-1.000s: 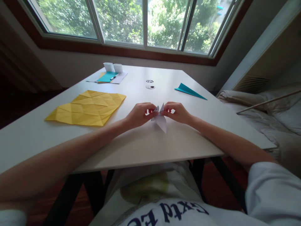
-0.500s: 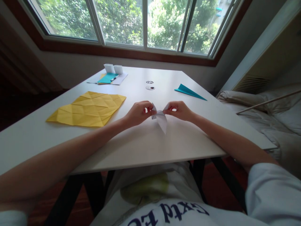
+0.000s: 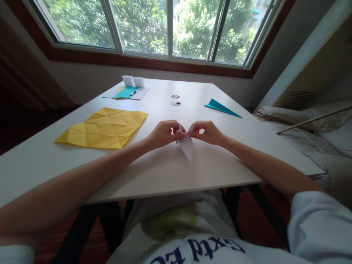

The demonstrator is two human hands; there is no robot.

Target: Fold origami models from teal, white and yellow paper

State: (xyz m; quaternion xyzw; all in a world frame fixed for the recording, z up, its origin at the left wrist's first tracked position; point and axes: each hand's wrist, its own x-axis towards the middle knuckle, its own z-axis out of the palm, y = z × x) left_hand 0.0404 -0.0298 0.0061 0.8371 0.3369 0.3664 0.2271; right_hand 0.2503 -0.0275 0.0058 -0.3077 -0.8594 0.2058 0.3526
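Two hands meet over the middle of the white table (image 3: 165, 172), both pinching the same small piece of folded white paper (image 3: 187, 146). The left hand (image 3: 165, 133) grips the upper left corner of the paper between thumb and fingertips, and the right hand (image 3: 207, 132) grips the upper right corner the same way, so the two sets of fingers almost touch. Two little flaps stick up between the hands, while the long pointed end of the paper hangs down toward the person and rests on or just above the tabletop; I cannot tell which. Both forearms stretch out across the near edge of the table. To the left of the hands, well apart from them, lies a large creased yellow sheet (image 3: 103, 127), spread flat with its fold lines showing. At the far left of the table sits a pale sheet with a teal paper (image 3: 126, 91) on it, a pen (image 3: 134, 92) across it, and two small white boxes (image 3: 133, 80) just behind. Out to the right lies a folded teal paper plane (image 3: 221, 107). Near the table's centre is a round cable opening (image 3: 176, 103). Beyond the table a wide window (image 3: 154, 25) shows green trees, and a bed (image 3: 308, 135) with pale bedding stands at the right.
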